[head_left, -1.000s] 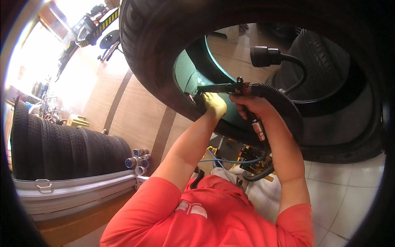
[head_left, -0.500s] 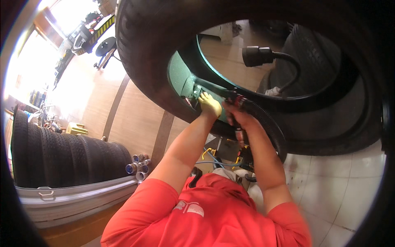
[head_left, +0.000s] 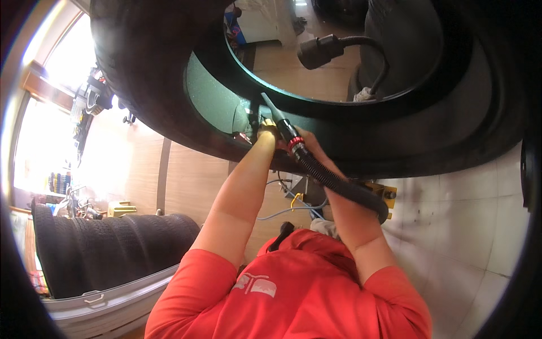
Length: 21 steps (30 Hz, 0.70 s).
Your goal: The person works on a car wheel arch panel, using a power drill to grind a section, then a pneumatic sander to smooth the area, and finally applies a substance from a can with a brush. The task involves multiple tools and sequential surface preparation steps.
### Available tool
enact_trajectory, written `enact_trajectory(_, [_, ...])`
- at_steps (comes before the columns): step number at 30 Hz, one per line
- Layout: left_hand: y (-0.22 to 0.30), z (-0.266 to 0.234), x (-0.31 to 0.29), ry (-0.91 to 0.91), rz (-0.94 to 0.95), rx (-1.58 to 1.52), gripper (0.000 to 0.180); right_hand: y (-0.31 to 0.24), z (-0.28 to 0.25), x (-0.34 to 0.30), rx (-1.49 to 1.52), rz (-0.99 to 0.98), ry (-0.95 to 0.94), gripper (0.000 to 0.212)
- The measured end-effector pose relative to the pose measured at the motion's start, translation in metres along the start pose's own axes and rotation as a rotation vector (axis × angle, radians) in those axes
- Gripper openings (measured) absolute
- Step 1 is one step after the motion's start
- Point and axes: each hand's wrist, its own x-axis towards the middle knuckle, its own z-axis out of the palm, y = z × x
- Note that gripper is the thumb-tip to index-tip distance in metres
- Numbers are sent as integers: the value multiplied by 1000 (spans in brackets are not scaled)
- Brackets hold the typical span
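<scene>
A big black tyre [head_left: 141,85] stands upright before me, its inner wall [head_left: 212,93] lit pale green at the left. Both of my hands reach inside it. My left hand [head_left: 267,131], yellowish in the light, has its fingers curled at a small dark object by a whitish patch on the inner wall; what they grip is too small to make out. My right hand [head_left: 307,141] is close beside it, closed around a hose nozzle [head_left: 288,131] with a grey tapered tip and red collar. Its black ribbed hose [head_left: 339,185] runs over my right forearm and hides part of that hand.
A black lamp [head_left: 319,52] on a bendable neck hangs within the tyre's opening. Several tyres [head_left: 121,248] lie in a row at left behind a grey ledge [head_left: 118,299]. Below the tyre are a yellow metal part [head_left: 385,195] and a thin blue-grey hose [head_left: 293,210].
The tyre and lamp have shifted left and up in view. The nozzle's grey tip now shows, pointing up left beside my left hand. Both hands have moved slightly left.
</scene>
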Motion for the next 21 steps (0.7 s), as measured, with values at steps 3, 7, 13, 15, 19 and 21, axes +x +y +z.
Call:
enact_trajectory(3, [8, -13, -18, -24, -138, -124, 89, 3, -34, -9, -346, -141, 7, 21])
enact_trajectory(7, [17, -53, -89, -24, -131, -76, 60, -16, -53, -28, -840, 81, -47, 35])
enact_trajectory(13, [18, -53, -153, 174, 21, 14, 25, -75, -21, -30, -1098, -95, -145, 44])
enact_trajectory(15, [25, -34, -162, 484, -18, 26, 21, -86, -23, -36, -1309, 154, -177, 45])
enact_trajectory(19, [18, 2, -185, 989, 169, -27, 16, -88, -25, -45, -1225, -117, -201, 42])
enact_trajectory(21, [6, 16, -200, 1169, 370, -153, 13, -85, -19, -44, -1301, -113, -188, 39])
